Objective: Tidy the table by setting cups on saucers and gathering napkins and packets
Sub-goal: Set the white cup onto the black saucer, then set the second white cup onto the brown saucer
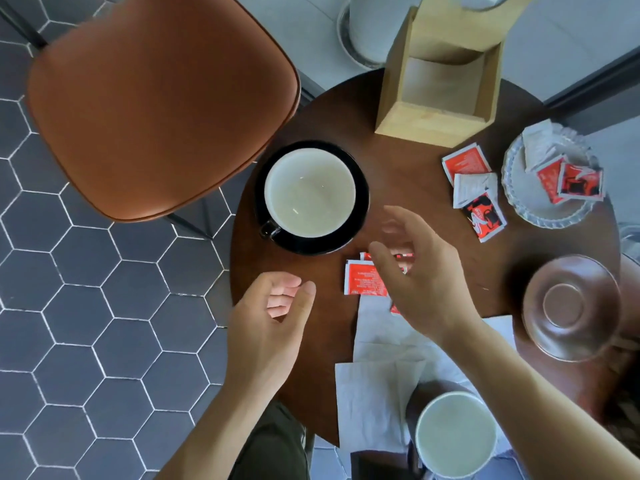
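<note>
Nearest the camera, at about five o'clock on the round dark table, stands a second cup, pale inside, resting on the spread white napkins and not yet on a saucer.

Going from the left: the brown chair sits at ten o'clock, off the table over the hexagon floor tiles. The left hand hovers at the table's seven o'clock edge, fingers loosely curled and apart, holding nothing. Just past it at nine o'clock, the first cup already sits on its black saucer. At the centre the right hand hangs over a few red packets, fingers spread, closed on nothing that I can see. At twelve o'clock stands an empty wooden holder. More loose packets lie at two o'clock, just beside the glass dish, which holds several more. At four o'clock an empty brown saucer waits.

The step in hand looks like gathering the central packets; the next move calls for pinching them flat off the wood, probably then carrying them to the dish. The near cup and brown saucer still need pairing.

The packets carry white print on red, too small and blurred to read.
</note>
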